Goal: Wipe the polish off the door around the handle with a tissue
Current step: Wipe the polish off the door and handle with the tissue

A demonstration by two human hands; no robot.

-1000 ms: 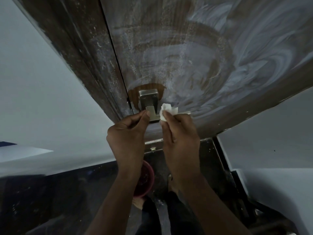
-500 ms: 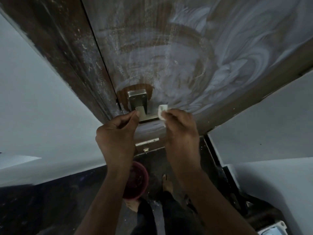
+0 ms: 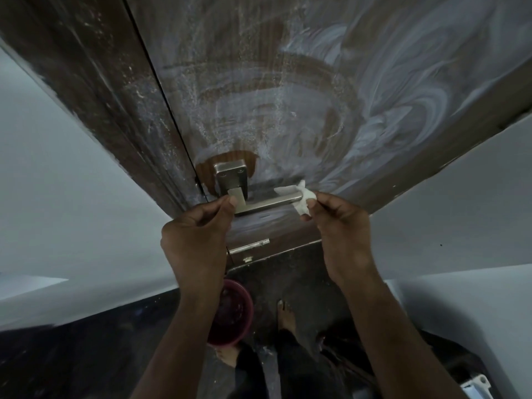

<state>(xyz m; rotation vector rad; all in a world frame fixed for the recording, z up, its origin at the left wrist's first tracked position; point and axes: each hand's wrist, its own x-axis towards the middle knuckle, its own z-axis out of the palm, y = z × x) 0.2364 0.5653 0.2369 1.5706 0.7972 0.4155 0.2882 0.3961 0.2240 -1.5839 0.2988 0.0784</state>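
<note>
Fingers (image 3: 316, 201): right hand (image 3: 342, 234) pinches a crumpled tissue (image 3: 303, 201) between thumb and fingertips, right at the free end of the handle (image 3: 267, 204). Left hand (image 3: 195, 240) has thumb and forefinger closed at the inner end of the lever, by the neck; whether they clamp the metal or just touch it, can't tell.
Why held so: left likely steadies the lever so it doesn't swing while the right works. Pinch grip gives a small tissue tip, good for the tight strip of door beside the metal, bad for broad strokes.
Tissue position: wad wraps the lever tip and touches the door (image 3: 288, 96) just above it. Small piece; I'd guess it loads up with polish fast.
Polish (image 3: 403, 125): white swirls over most of the panel. One bare brown patch around the backplate (image 3: 231, 175). Haze left below the lever and to its right.
Progress: judging by that, early. Only the ring next to the plate reads clean.
Obstruction: the lever itself shadows the strip behind it; the tissue has to go over or under. Plate edges and screws could trap residue.
Frame (image 3: 100, 96): left of the door gap, also speckled white. Not clearly part of the job.
Below: second metal fitting (image 3: 250, 246) on the door under the hands, type unclear.
Floor (image 3: 302, 283): dark, dusty. Red bowl (image 3: 233, 312) under the left forearm, bare foot (image 3: 285, 312) just beside it. Kick or drip risk.
Corner: white object (image 3: 475, 384) bottom right, can't identify.
</note>
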